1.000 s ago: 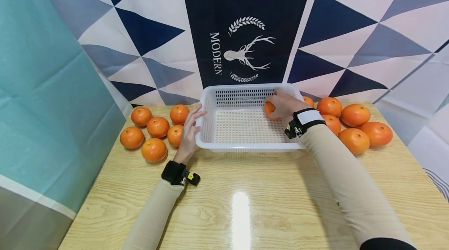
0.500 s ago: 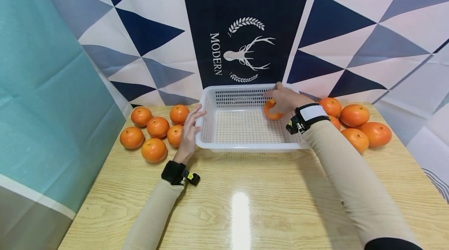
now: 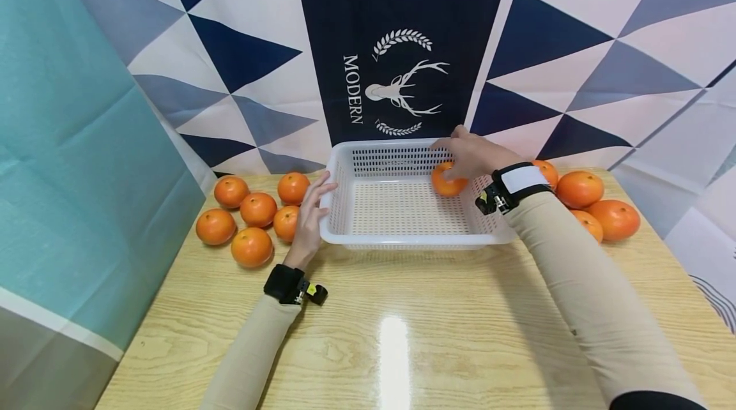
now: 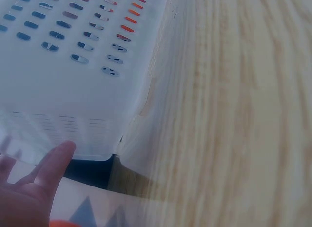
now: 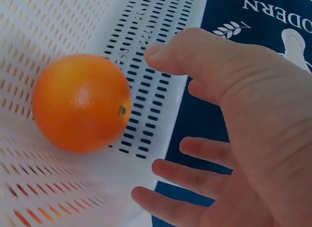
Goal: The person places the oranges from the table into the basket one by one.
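Note:
A white perforated plastic basket (image 3: 414, 241) stands at the back of the wooden table. Inside it, at the right end, sits one orange (image 5: 80, 102). Above that end is my right hand (image 3: 474, 153), its fingers spread apart from the fruit, as the right wrist view shows. My left hand (image 3: 309, 221) rests against the basket's left end with the fingers extended; in the left wrist view its fingers (image 4: 56, 163) touch the basket's outer wall.
Several oranges (image 3: 252, 246) lie on the table left of the basket. More oranges (image 3: 614, 220) lie to the right, partly hidden by the right arm. A patterned cloth (image 3: 253, 46) hangs right behind the basket.
My right hand has let go of the orange and drawn up and to the right, leaving it in the basket. The left hand has stayed where it was.

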Demonstrator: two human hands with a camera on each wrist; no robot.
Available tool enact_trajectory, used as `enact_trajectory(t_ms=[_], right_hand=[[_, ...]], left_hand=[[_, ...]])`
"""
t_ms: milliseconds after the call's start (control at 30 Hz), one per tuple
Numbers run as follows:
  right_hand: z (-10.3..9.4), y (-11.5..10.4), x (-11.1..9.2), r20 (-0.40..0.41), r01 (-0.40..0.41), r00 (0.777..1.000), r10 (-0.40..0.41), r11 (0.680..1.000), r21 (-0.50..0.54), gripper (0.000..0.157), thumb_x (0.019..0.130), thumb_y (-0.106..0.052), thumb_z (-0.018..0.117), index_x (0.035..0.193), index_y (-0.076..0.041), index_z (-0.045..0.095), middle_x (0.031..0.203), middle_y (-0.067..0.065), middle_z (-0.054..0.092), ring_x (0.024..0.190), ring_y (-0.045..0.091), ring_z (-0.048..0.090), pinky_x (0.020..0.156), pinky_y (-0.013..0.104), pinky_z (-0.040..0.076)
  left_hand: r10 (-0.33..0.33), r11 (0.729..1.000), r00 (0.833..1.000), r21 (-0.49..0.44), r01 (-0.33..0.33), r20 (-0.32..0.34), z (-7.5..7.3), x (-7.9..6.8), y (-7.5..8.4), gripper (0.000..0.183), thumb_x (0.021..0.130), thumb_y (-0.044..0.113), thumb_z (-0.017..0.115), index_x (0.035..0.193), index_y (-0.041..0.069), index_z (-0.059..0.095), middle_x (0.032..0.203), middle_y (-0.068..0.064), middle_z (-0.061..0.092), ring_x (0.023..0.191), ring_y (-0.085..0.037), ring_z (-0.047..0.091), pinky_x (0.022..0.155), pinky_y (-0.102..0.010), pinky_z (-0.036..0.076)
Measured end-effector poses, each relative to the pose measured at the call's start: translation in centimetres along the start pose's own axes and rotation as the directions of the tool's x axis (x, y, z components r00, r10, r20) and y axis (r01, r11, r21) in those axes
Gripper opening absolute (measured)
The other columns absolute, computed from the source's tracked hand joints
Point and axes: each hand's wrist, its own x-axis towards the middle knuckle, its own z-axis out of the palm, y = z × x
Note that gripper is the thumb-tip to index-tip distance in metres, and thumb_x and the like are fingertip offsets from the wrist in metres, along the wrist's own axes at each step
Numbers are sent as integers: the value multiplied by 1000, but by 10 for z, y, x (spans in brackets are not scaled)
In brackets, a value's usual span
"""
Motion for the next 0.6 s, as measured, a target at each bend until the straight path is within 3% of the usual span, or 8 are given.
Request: enact_trajectory(t_ms=[167, 433, 600], right_hand=[[-9, 5, -6, -2, -39, 999, 39, 999, -8, 70, 83, -27, 75, 148, -21, 48, 141, 26, 37, 103, 38, 55, 89, 53, 53], [-24, 19, -19, 11, -121, 993, 120, 993, 13, 68, 85, -33, 71, 147, -22, 46, 142, 25, 36, 115, 45, 46, 94, 70, 46], [-31, 31, -28, 9, -143, 990, 143, 990, -9, 74, 87, -43, 71, 151, -21, 42, 143, 29, 34, 110, 45, 49, 87, 64, 52]], left_hand=[[8, 1000, 1000, -7, -8, 4, -1, 0, -1, 49, 87, -13, 35, 132, -17, 51, 158, -33, 29, 149, -44, 21, 120, -67, 19], [5, 1000, 1000, 3, -5, 5, 0, 1, -1, 49, 87, -13, 35, 133, -16, 52, 158, -32, 29, 148, -44, 22, 120, -67, 20], [6, 1000, 1000, 0, -6, 8, -1, 1, -1, 49, 87, -13, 35, 133, -17, 52, 158, -34, 29, 148, -45, 22, 120, -67, 20]])
